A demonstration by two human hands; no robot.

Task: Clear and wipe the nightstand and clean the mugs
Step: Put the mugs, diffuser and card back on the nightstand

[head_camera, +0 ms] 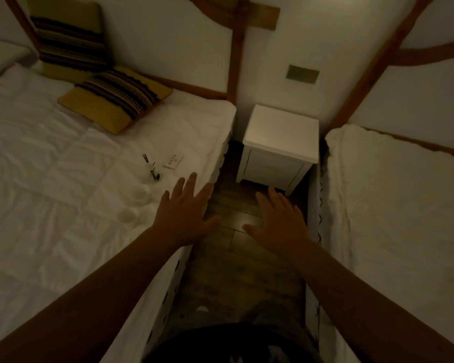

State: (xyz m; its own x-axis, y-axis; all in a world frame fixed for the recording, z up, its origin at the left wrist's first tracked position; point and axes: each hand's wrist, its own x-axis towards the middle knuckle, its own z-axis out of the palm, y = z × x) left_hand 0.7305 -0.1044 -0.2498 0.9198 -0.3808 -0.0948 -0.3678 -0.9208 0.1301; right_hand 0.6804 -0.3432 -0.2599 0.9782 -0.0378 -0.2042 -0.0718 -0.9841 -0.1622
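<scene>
A white nightstand (pixel 282 132) stands against the wall between two beds, and I see nothing on its top. Two white mugs (pixel 135 205) lie on the left bed near its edge, faint against the sheet. Beside them rest a small dark object (pixel 154 171) and a small white remote-like plate (pixel 173 161). My left hand (pixel 186 208) is stretched out flat, fingers apart, over the left bed's edge, just right of the mugs. My right hand (pixel 278 221) is also flat and spread, above the floor in front of the nightstand. Neither hand holds anything.
The left bed (pixel 50 166) carries two striped yellow cushions (pixel 116 100) near the headboard. The right bed (pixel 404 205) borders the narrow wooden floor aisle (pixel 236 271) where I stand. A wall plate (pixel 302 73) sits above the nightstand. The room is dim.
</scene>
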